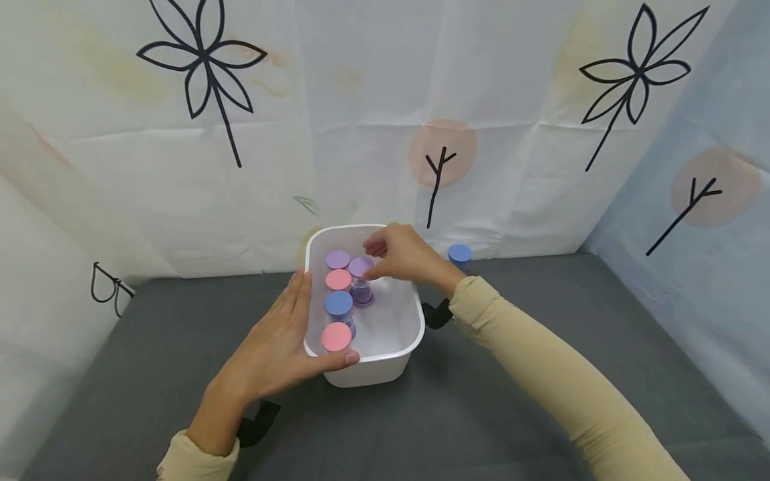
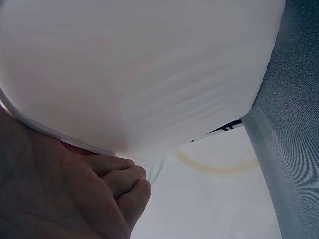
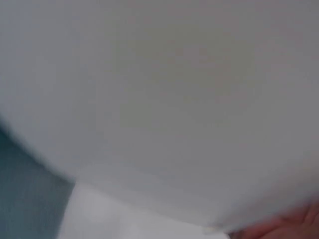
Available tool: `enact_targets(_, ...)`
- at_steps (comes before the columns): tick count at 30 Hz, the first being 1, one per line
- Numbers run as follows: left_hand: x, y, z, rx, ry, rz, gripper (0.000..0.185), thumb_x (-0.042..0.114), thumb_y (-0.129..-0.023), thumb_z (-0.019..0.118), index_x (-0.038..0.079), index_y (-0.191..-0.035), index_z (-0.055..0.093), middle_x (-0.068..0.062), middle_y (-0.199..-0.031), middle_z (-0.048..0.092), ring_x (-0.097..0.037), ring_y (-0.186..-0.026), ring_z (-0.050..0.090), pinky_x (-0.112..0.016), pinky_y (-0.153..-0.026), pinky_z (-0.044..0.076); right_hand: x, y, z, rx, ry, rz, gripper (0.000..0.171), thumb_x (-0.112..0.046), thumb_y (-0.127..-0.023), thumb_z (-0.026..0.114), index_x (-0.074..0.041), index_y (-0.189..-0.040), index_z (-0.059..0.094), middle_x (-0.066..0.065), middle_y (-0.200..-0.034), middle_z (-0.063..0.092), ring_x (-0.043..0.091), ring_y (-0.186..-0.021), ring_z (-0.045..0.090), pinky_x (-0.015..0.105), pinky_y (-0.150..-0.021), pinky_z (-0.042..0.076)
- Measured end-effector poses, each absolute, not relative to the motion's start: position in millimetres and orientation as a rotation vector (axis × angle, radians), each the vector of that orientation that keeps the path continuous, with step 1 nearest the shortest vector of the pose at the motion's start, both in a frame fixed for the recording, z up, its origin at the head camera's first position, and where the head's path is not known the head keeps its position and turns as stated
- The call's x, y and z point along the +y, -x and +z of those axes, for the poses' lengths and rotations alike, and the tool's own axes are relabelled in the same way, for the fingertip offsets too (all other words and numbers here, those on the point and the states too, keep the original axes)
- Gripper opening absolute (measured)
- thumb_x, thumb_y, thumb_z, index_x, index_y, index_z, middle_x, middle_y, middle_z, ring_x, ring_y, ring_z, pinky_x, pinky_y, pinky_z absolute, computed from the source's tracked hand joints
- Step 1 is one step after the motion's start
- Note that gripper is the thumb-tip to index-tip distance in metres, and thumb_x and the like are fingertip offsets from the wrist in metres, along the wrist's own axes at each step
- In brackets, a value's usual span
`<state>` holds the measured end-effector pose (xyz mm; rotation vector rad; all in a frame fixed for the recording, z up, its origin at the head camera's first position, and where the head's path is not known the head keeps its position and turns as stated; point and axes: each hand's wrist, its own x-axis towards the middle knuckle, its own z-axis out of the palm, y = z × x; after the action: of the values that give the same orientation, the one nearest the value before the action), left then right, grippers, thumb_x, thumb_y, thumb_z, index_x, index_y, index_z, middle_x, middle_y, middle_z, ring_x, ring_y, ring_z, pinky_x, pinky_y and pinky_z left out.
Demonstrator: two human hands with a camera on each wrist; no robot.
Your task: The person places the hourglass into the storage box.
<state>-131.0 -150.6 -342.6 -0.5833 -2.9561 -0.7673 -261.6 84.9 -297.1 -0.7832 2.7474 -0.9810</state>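
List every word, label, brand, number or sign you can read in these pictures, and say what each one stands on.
None: no readable word, number or brand shows in any view.
The white tub, held by the left hand, is plain.
The jar lids, such as the purple lid the right hand touches, carry no print.
The backdrop sheet shows only drawn flowers and twigs.
The right wrist view is too blurred to read.

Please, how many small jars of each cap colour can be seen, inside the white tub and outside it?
Purple caps: 2, both in the white tub; right hand pinches one
Pink caps: 2, in tub
Blue caps: 2, one in tub, one behind it
Total: 6
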Motion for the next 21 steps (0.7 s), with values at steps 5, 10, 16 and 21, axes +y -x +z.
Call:
enact_targets(5, -149.3, 131.0, -341.5, -2.957, 0.576, -0.765, 0.132, 0.085, -0.077, 0.060, 0.004, -0.162, -0.001, -0.012, -0.169, -0.001, -0.033, -0.155, 0.004, -0.057, -0.118, 0.024, 119.6, 248.8, -290.4, 2.547, 0.693, -1.492, 0.052, -0.010, -0.081, 0.085, 0.007, -0.127, 0.066, 0.022, -0.119, 0.070, 0.033, -0.109, 0.069, 0.034, -0.092, 0.056)
enact_targets(10, -150.0, 131.7, -341.7, -2.947, 0.582, -0.756, 0.131, 0.084, -0.078, 0.060, 0.004, -0.162, -0.001, -0.011, -0.170, 0.000, -0.033, -0.155, 0.005, -0.057, -0.118, 0.025, 156.5, 238.5, -305.0, 2.529, 0.484, -1.902, 0.051, -0.002, -0.085, 0.081, 0.008, -0.131, 0.063, 0.026, -0.124, 0.066, 0.038, -0.113, 0.066, 0.031, -0.090, 0.056)
enact_targets(16, -150.7, 132.8, -343.8, -2.940, 0.593, -0.753, 0.131, 0.083, -0.078, 0.062, 0.003, -0.162, 0.000, -0.011, -0.169, 0.001, -0.033, -0.155, 0.004, -0.057, -0.118, 0.024, 183.4, 236.1, -341.3, 2.786, 0.215, -2.154, 0.057, -0.005, -0.082, 0.085, 0.009, -0.132, 0.062, 0.026, -0.125, 0.065, 0.036, -0.117, 0.064, 0.033, -0.099, 0.052)
enact_targets(21, -151.4, 132.2, -343.5, -2.942, 0.591, -0.753, 0.131, 0.082, -0.078, 0.062, 0.003, -0.162, 0.000, -0.011, -0.170, 0.000, -0.034, -0.155, 0.004, -0.058, -0.118, 0.024, 195.0, 236.8, -360.3, 2.921, 0.092, -2.058, 0.064, -0.007, -0.081, 0.087, 0.010, -0.135, 0.059, 0.026, -0.131, 0.063, 0.036, -0.123, 0.061, 0.038, -0.105, 0.048)
